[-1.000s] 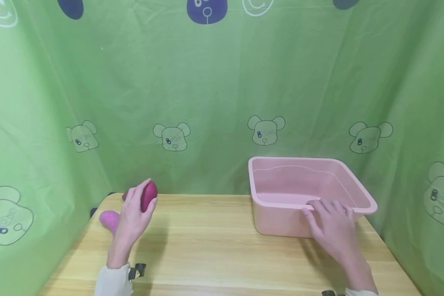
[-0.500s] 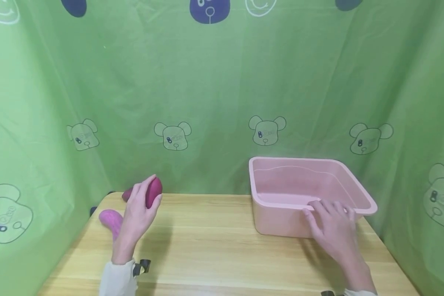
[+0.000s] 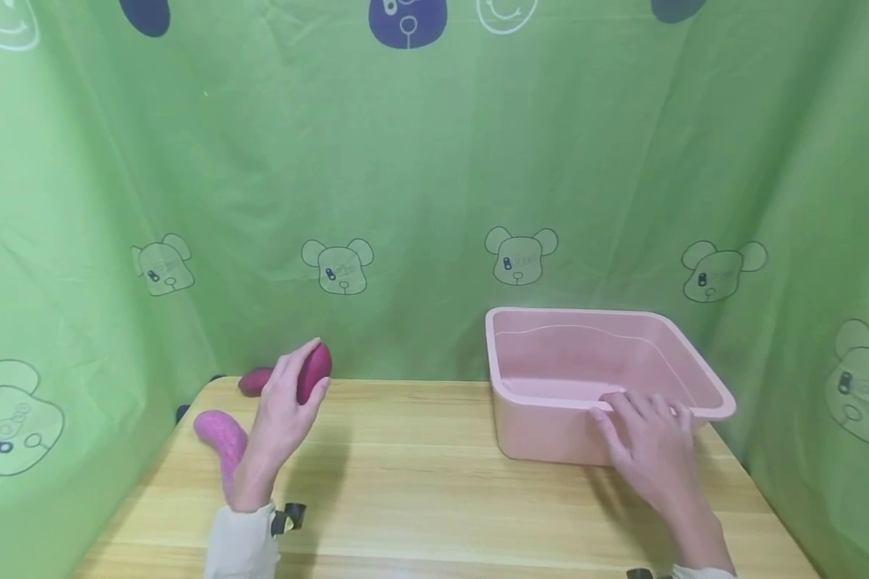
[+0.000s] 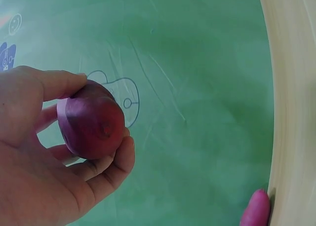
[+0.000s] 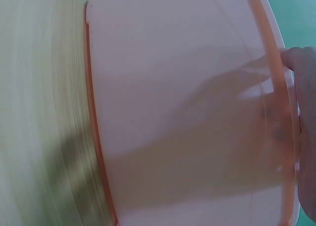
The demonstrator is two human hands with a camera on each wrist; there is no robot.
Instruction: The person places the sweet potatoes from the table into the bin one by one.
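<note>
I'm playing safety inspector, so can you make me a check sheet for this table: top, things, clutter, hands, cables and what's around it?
Surface: light wood-grain table.
Job's things: dark red piece, held off the table; maroon piece at the far left; curved pink-purple piece nearer; pink bin at right.
Clutter: nothing seen.
Grippers: left hand holds the dark red piece; right hand grips the pink bin's near rim.
Cables: nothing seen.
Surroundings: green curtain with bear-head prints; dark bits past the left edge, too hidden to name.
</note>
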